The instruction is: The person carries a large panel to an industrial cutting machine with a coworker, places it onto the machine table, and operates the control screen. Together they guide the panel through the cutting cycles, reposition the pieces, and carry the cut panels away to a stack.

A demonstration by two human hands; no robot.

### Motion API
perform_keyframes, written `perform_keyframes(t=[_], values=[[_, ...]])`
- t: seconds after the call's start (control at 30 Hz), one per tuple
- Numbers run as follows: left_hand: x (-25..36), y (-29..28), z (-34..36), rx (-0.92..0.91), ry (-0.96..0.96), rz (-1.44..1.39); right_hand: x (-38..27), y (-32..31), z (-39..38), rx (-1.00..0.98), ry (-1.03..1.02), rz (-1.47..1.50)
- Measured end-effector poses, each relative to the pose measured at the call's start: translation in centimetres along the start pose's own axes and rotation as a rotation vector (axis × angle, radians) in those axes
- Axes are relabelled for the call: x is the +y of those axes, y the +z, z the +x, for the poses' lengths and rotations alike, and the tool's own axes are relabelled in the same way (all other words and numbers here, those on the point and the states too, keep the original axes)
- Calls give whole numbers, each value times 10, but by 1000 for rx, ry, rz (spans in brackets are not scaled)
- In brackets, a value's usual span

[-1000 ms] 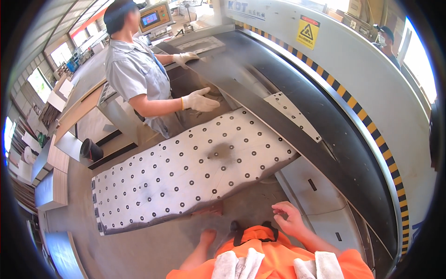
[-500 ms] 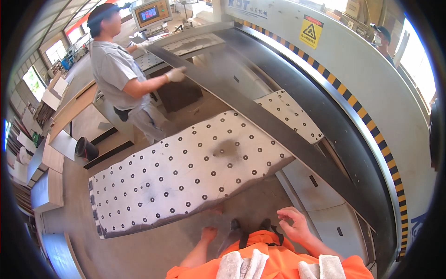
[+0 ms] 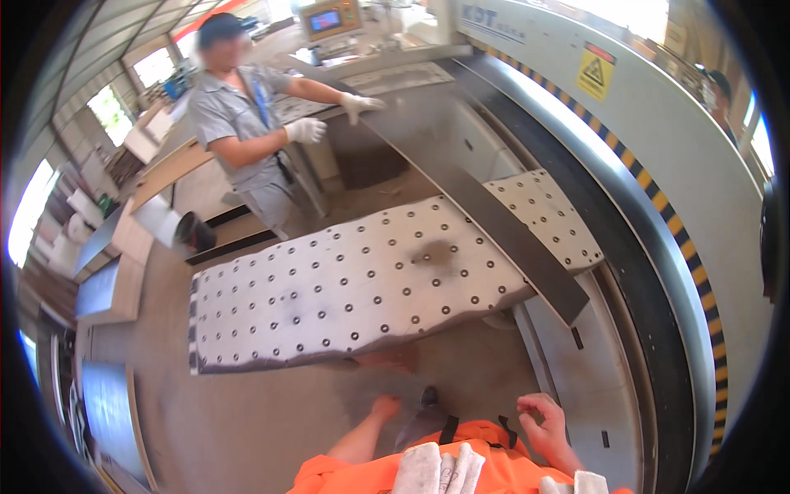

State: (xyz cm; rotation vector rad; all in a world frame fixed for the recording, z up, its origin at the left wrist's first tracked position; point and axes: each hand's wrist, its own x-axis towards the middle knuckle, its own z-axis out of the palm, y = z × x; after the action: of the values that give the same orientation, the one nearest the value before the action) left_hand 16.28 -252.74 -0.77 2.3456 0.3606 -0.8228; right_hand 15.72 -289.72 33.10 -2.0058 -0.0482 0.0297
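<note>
My right hand [image 3: 543, 418] hangs in front of my orange clothing near the machine's side, its fingers loosely bent, the thumb apart, nothing in it. Low on my left side is my left hand [image 3: 385, 408], small and blurred, so how its fingers lie is unclear; no object shows in it. A long dark strip of board [image 3: 494, 226] lies slantwise across the white, dotted support table [image 3: 329, 280]. Its near end sticks out past the table edge, apart from both my hands. At the far end a co-worker's gloved hand [image 3: 360, 107] touches the strip; the other glove [image 3: 305, 130] is free.
A large grey machine [image 3: 535, 62] with a black-and-yellow striped edge curves along the right. A control panel [image 3: 331, 20] stands at the back. At left are a black bucket [image 3: 195, 233] and stacked panels [image 3: 107, 288]. Another person [image 3: 717, 103] is behind the machine.
The dark strip has shifted away from me and the machine's near side, its near end now over the table's edge. The co-worker has turned toward me and drawn one hand off the strip. My view has shifted.
</note>
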Motion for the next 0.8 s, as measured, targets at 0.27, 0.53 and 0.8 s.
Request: perform_keyframes(t=[0.27,0.53,0.8], values=[[39,51,-89,37,-197,-79,48,-61,-63,11,-3,194],[80,146,-193,-135,-25,-68,142,-121,-148,153,217,520],[140,137,-184,-67,-8,-377,211,-146,-220,601,645,1030]])
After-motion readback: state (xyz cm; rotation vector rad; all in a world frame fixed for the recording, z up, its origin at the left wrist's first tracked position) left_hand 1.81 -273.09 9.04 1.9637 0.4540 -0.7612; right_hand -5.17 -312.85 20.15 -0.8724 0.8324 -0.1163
